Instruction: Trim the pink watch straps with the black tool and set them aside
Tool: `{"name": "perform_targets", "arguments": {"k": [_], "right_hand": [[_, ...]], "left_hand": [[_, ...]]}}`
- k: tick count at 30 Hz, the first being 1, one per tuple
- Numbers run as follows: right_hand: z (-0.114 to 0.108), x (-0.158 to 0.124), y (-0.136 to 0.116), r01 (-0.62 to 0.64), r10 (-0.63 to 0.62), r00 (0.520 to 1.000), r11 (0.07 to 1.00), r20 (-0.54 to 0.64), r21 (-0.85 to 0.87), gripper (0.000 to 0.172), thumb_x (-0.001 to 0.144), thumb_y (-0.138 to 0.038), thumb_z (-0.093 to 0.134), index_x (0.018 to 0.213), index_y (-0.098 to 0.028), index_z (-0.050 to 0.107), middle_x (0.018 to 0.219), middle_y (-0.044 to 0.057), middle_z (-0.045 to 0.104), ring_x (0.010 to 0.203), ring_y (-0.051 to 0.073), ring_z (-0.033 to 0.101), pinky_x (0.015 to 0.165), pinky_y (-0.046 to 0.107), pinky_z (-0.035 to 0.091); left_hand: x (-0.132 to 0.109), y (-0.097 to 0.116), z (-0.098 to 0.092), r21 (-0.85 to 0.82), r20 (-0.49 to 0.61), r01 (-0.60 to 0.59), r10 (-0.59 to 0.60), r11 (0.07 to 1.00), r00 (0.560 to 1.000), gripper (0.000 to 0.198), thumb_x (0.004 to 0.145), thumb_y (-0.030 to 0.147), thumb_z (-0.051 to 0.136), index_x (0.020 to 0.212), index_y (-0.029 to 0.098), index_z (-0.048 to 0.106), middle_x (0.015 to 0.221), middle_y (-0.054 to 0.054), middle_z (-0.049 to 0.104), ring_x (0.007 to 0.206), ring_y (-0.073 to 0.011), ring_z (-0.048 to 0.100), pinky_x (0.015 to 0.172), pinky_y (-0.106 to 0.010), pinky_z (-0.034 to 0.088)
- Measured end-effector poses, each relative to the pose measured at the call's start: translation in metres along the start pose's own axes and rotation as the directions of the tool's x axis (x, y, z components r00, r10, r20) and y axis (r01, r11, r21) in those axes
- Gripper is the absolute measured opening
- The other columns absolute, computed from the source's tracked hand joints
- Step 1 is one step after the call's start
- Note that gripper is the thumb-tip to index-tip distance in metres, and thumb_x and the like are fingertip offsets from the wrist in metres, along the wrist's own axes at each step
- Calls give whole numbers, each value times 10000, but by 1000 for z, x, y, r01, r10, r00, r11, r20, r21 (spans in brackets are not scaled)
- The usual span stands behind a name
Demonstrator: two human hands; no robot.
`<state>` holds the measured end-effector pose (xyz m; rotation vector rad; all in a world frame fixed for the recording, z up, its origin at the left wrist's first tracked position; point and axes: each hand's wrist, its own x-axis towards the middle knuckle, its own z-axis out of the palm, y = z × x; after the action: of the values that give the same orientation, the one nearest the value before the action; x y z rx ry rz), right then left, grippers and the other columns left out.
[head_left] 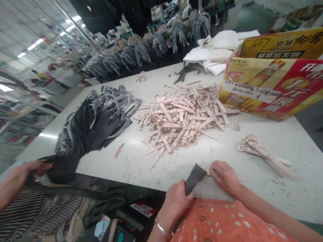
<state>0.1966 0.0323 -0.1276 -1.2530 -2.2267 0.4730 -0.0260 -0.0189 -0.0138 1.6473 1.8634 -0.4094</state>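
Observation:
At the near table edge, my left hand is wrapped round a dark grey, leather-like flat piece whose wide end points away from me. Just right of that end, my right hand pinches a pale pink buckle strap, mostly covered by the fingers. The dark piece and the strap nearly meet; whether they touch I cannot tell. Beyond both hands lies a big heap of pale pink buckle straps. A small bundle of similar straps rests to the right, gold buckles at its far end.
A yellow and red carton stands at the right back, beside white sheets. On the left lies a pile of dark bag pieces, touched by another person's hand. A pink cutter-like tool lies nearby.

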Motion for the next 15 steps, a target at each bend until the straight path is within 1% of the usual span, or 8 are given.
{"name": "perform_targets", "arguments": {"k": [3, 5, 11, 15], "right_hand": [[4, 0, 1, 3, -5, 1000, 997, -18, -74, 263, 955, -253, 389, 808, -183, 595, 768, 52, 610, 701, 171, 539, 687, 311, 343], [7, 0, 2, -1, -1, 1000, 996, -23, -91, 254, 963, -258, 387, 844, -182, 598, 781, 53, 625, 706, 175, 545, 693, 315, 337], [10, -1, 2, -21, 22, 1000, 997, 3, -78, 238, 964, -296, 418, 869, -193, 611, 791, 45, 649, 746, 188, 565, 711, 322, 337], [10, -1, 4, -23, 23, 1000, 999, 3, -31, 231, 956, -310, 433, 876, -197, 618, 810, 48, 665, 759, 190, 580, 728, 333, 359]], "left_hand": [[-2, -2, 1, 19, -7, -10, 10, 1000, 1000, 319, 834, 447, 446, 957, 183, 578, 932, -86, 672, 871, -214, 622, 705, -275, 413], [-4, -4, 2, 33, -3, -33, 34, 999, 999, 328, 845, 459, 421, 955, 191, 575, 919, -83, 672, 855, -214, 622, 694, -278, 412], [-10, -4, 0, 56, 16, -76, 75, 996, 997, 281, 855, 410, 409, 967, 206, 566, 892, -69, 670, 839, -218, 627, 687, -282, 415], [-8, 1, -2, 62, 50, -106, 103, 992, 993, 312, 867, 429, 393, 975, 194, 568, 921, -80, 666, 868, -217, 625, 721, -285, 419]]}}
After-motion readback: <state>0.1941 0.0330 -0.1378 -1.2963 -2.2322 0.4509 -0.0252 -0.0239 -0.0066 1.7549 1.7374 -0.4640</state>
